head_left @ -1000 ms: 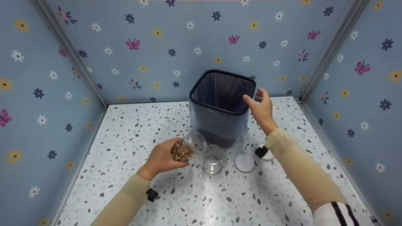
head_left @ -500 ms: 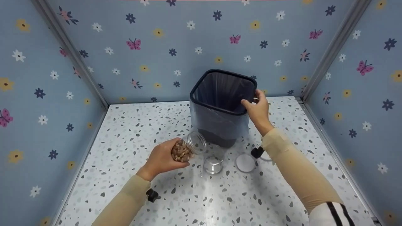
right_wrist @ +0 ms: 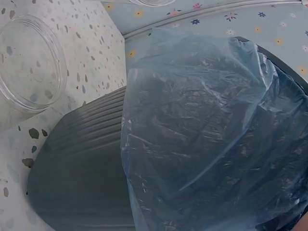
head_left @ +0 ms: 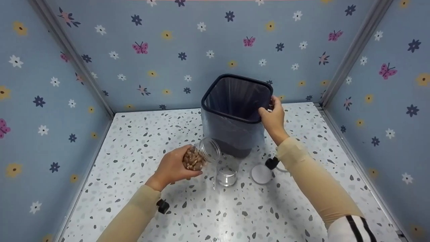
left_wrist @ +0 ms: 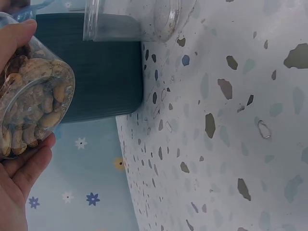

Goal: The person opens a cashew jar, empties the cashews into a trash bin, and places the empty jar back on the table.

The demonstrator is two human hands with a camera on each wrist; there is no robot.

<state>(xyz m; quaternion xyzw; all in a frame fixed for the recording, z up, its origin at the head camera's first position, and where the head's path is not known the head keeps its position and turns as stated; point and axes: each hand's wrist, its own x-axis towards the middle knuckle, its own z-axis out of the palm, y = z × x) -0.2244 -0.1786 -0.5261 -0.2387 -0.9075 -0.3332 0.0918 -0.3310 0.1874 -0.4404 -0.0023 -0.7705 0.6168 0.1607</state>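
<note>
My left hand (head_left: 174, 166) grips a clear jar (head_left: 210, 150) lying tilted, its open mouth to the right. Brown nuts (head_left: 194, 159) that look like peanuts in their shells fill its bottom end; the left wrist view shows them through the jar base (left_wrist: 38, 96). At the back stands a dark trash bin (head_left: 223, 146) with a black rim, lined with a thin bluish plastic bag (right_wrist: 192, 134). My right hand (head_left: 273, 119) pinches the bin's right rim, thumb on the inner side and fingers outside. In the right wrist view only a sliver of that hand shows.
A second clear jar (head_left: 227, 174) stands upright before the bin, right of the held jar's mouth. One round white lid (head_left: 261, 174) lies right of it; another lid (head_left: 283, 167) is partly hidden by the right wrist camera. Flower-patterned walls (head_left: 188, 40) enclose the speckled table (head_left: 141, 134).
My right hand has moved in from just beside the bin and taken hold of its rim. The left hand and the tilted jar have stayed almost still.
</note>
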